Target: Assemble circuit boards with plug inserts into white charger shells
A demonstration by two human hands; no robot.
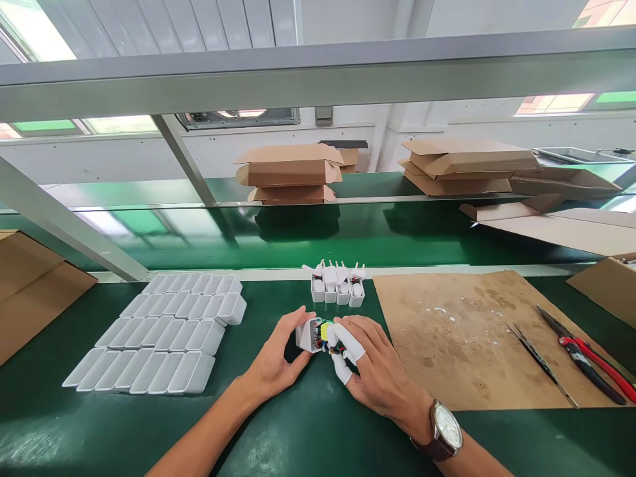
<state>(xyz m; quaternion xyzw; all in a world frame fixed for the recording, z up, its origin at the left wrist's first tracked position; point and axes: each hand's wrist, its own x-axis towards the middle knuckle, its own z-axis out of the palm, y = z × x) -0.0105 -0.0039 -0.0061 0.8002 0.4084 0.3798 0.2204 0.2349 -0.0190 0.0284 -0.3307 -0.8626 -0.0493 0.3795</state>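
Note:
Near the middle of the green table, my left hand (281,356) grips a white plastic case (307,335) between thumb and fingers. A small circuit board (324,332) with a yellow part sits at the case's open right end. My right hand (373,361), with white covers on its thumb and a finger, pinches the board's right side; those fingers hide part of it. Just beyond stand several white cases (342,292) in a row, with white parts and wires sticking out of their tops.
Rows of white cases (154,366) lie on the left. A brown board (447,371) on the right bears tweezers (539,361) and red-handled pliers (583,358). Cardboard boxes (291,165) stand behind; another box (34,291) is at far left.

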